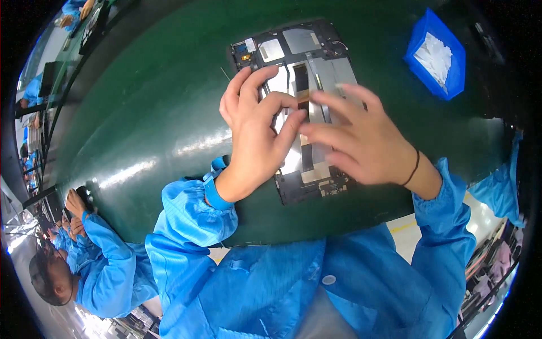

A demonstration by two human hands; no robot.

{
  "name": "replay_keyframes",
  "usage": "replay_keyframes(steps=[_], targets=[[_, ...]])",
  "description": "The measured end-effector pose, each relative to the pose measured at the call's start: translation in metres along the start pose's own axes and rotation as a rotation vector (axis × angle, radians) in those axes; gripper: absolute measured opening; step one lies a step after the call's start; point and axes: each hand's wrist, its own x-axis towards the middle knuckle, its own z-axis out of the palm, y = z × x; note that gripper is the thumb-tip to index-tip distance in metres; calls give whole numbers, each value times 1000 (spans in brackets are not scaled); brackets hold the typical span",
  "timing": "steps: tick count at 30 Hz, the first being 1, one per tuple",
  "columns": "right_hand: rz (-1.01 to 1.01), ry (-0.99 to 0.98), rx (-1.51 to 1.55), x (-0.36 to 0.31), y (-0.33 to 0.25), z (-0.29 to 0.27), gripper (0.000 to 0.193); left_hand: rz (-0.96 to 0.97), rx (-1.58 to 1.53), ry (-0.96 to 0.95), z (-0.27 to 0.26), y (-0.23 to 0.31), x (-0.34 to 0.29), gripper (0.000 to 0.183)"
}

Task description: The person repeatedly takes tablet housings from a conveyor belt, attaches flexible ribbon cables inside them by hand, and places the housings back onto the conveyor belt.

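Observation:
An opened flat electronic device, like a tablet, lies on the green table with its inside showing: a black frame, silver panels and a dark strip along the middle. Over its left half, my left hand has thumb and index finger closed in a pinch beside the strip. Whatever lies between those fingertips is too small to make out. My right hand hovers at the right half, its fingers spread and a little blurred by motion, with nothing visible in them. A blue band circles my left wrist.
A blue bin with white pieces inside stands at the far right of the green table. To the left, a person in blue workwear sits with their hands on the table's edge. More workers are farther back.

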Motion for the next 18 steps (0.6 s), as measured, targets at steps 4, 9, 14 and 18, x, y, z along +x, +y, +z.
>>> replay_keyframes(steps=[4, 9, 14, 18], targets=[[-29, 41, -5, 1, 10, 3, 34, -12, 9, 4, 4, -4, 0, 24], [292, 233, -42, -9, 11, 7, 30, -40, -39, 106, 5, -2, -2, 25], [325, 319, 256, -14, -11, 13, 12, 109, 36, 28, -10, 15, -5, 26], [232, 317, 223, -18, -12, 15, 13, 305, -24, 69, -10, 33, -7, 13]])
